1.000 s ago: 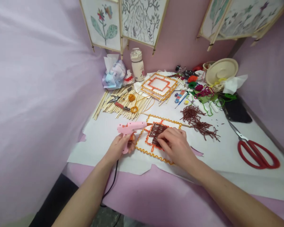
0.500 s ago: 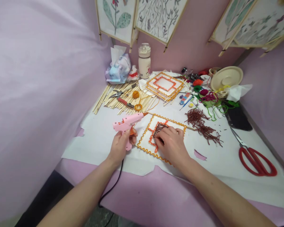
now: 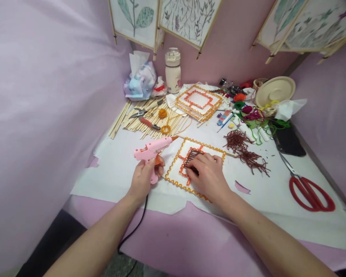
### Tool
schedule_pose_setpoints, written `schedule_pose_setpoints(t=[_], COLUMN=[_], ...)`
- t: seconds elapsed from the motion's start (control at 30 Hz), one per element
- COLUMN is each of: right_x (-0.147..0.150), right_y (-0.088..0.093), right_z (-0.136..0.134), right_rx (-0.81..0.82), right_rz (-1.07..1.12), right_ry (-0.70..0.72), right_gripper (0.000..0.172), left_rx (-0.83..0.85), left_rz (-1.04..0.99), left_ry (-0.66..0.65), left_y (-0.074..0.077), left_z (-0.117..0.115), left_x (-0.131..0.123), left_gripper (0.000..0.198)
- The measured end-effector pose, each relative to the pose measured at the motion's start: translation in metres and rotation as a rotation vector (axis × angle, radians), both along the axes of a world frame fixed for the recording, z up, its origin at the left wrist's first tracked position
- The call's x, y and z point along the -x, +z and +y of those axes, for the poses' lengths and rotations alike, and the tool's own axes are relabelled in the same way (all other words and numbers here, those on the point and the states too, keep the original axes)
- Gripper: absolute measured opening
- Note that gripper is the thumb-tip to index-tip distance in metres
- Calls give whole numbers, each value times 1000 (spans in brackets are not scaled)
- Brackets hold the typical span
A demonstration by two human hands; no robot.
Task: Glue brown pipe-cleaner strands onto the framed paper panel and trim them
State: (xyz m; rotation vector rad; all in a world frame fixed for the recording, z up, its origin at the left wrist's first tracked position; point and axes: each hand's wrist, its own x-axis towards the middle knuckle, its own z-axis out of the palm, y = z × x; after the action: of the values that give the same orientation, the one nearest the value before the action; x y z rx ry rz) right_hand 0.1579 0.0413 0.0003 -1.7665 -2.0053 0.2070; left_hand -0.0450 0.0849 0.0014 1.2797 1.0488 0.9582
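My left hand (image 3: 142, 177) is wrapped round the handle of a pink glue gun (image 3: 150, 150), whose orange nozzle points right, toward the far edge of a white panel (image 3: 175, 166). Wavy yellow yarn borders this panel, with an orange-red yarn frame (image 3: 182, 165) inside it. Short strands of brown yarn (image 3: 193, 154) lie side by side within the inner frame. My right hand (image 3: 207, 173) rests over the panel, fingers bent and closed, thumb and fingertips at the brown strands. What is between these fingertips is too small to make out, and the hand covers the panel's right part.
Cut brown yarn (image 3: 239, 142) lies right of the panel, near red-handled scissors (image 3: 310, 192). Behind are a similar panel (image 3: 198, 100), wooden sticks (image 3: 123, 119), pruning shears (image 3: 145, 120), a bottle (image 3: 173, 73) and tissues (image 3: 141, 82). Coloured yarn (image 3: 252, 113) and a dark phone-like slab (image 3: 290, 142) sit at right.
The whole view has shifted slightly, so things appear a little higher and further left. Both hands keep nearly the same places, the left still round the glue gun and the right over the panel.
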Motion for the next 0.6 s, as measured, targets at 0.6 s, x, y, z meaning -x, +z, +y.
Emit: schedule_pose_setpoints(t=[0.6], right_x=[-9], right_y=[1], right_z=[-8], right_rx=[-65], right_rz=[-89], right_ry=[146], right_gripper=[20], left_rx=[14], left_rz=[14], left_ry=[19], left_y=[4], left_z=[0], left_x=[-2], left_gripper=[35])
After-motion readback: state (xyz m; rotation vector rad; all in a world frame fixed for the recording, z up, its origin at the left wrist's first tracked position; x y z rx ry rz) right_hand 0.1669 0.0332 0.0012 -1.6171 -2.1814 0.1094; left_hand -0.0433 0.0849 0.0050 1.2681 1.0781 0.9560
